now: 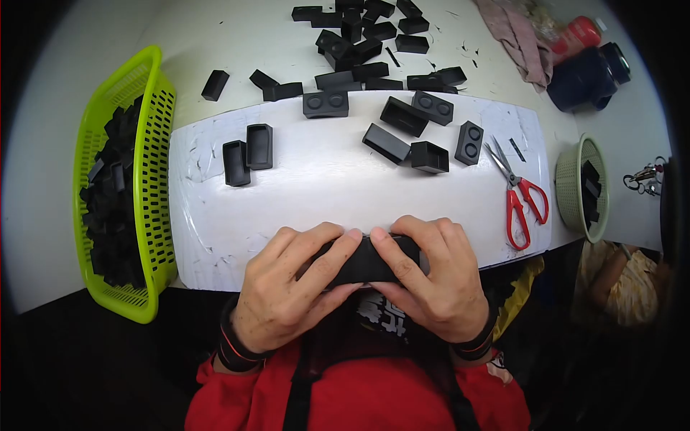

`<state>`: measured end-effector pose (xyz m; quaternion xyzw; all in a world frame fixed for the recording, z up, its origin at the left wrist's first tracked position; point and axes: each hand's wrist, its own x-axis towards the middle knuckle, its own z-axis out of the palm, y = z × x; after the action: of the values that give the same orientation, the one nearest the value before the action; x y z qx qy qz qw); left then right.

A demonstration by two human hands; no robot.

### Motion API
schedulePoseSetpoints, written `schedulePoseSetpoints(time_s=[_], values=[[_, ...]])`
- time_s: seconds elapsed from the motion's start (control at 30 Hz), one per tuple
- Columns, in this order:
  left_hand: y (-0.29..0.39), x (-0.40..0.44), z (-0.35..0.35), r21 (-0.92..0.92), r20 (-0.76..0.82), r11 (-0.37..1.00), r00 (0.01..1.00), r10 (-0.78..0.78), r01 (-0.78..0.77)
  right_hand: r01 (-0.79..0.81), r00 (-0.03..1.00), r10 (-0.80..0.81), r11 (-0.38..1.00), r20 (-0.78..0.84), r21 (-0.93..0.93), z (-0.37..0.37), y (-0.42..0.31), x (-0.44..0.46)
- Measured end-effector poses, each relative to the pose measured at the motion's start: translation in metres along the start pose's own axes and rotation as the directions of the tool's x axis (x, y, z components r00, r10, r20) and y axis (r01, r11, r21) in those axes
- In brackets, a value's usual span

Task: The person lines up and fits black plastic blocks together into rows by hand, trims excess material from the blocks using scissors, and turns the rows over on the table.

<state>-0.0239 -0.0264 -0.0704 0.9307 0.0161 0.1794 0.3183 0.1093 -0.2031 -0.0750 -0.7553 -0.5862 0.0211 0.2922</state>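
Observation:
Between my two hands, at the near edge of the white board, is a black rectangular rubber-like box. My left hand grips its left end, fingers curled over the top and thumb underneath. On its right end my right hand is closed in the same way. The two index fingertips nearly meet at its upper edge. Much of the box is hidden by my fingers. Beyond my hands, two open black boxes stand side by side on the board.
Red-handled scissors lie at the board's right. Several black boxes lie on the board, with more scattered behind. A green basket full of black pieces stands left; a small pale basket stands right. A dark bottle lies back right.

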Motion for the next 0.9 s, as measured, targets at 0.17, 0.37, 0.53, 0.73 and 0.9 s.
schedulePoseSetpoints(time_s=[0.17, 0.37, 0.53, 0.73, 0.9], values=[[0.005, -0.004, 0.001, 0.035, 0.026, 0.997, 0.998, -0.063, 0.062, -0.088, 0.996, 0.093, 0.969, -0.009, 0.231, -0.010, 0.003, -0.009], [0.011, -0.018, 0.004, -0.031, -0.020, 0.995, 0.995, -0.095, 0.094, -0.054, 0.979, 0.117, 0.937, -0.166, 0.346, -0.004, 0.009, -0.032], [0.031, -0.028, -0.011, -0.194, 0.048, 0.966, 0.985, -0.165, 0.171, -0.131, 0.976, 0.193, 0.894, -0.105, 0.428, -0.024, -0.014, -0.044], [0.013, 0.005, -0.005, -0.289, 0.033, 0.920, 0.963, -0.267, 0.265, -0.157, 0.972, 0.215, 0.892, -0.093, 0.423, -0.021, 0.001, -0.014], [0.002, 0.026, 0.013, -0.054, -0.211, 0.976, 0.953, -0.217, 0.210, -0.181, 0.934, 0.278, 0.911, -0.226, 0.371, -0.006, 0.011, 0.008]])
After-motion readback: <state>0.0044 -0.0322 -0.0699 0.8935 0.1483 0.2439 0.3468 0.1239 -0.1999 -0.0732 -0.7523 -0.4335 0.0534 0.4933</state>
